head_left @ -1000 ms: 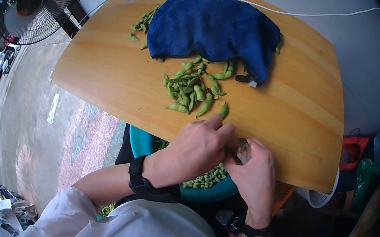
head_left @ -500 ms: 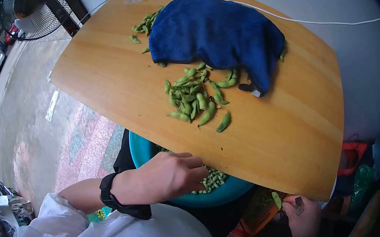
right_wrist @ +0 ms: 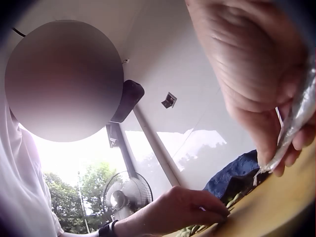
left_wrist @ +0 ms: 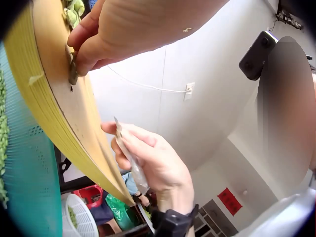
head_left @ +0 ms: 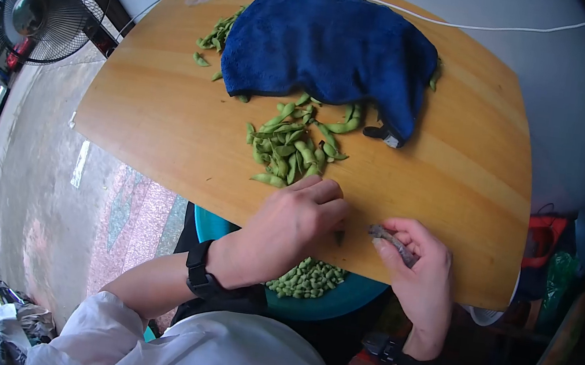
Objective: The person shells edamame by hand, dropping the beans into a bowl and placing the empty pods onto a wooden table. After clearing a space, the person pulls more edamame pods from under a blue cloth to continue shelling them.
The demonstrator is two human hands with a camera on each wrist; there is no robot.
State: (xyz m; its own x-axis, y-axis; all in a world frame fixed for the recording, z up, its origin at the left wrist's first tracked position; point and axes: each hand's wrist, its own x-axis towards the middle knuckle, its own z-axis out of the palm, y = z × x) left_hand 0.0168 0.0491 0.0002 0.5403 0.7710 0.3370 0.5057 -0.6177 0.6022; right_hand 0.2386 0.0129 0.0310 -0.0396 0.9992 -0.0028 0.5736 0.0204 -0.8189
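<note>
Many plump, curved green pods (head_left: 304, 152) lie heaped.

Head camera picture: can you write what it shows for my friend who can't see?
Over a wooden table, the left hand pinches a green pod and the right hand holds a thin grey thing. Beyond lie piled pods and a blue cloth; below the edge is a teal bowl of beans.
</note>
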